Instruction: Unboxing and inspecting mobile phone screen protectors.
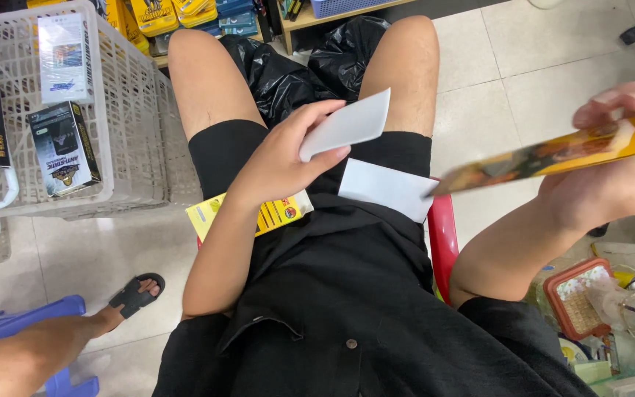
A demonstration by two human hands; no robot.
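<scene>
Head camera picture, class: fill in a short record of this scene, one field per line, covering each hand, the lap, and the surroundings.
Setting: person seated on a red stool, tiled floor
Left hand: holds a white card over the lap
Right hand: grips a flat yellow package, seen edge-on
On lap: white sheet; yellow packet under the left forearm
Left side: white plastic basket with boxed items
Between knees: black plastic bag
Other person: a sandalled foot at lower left
</scene>
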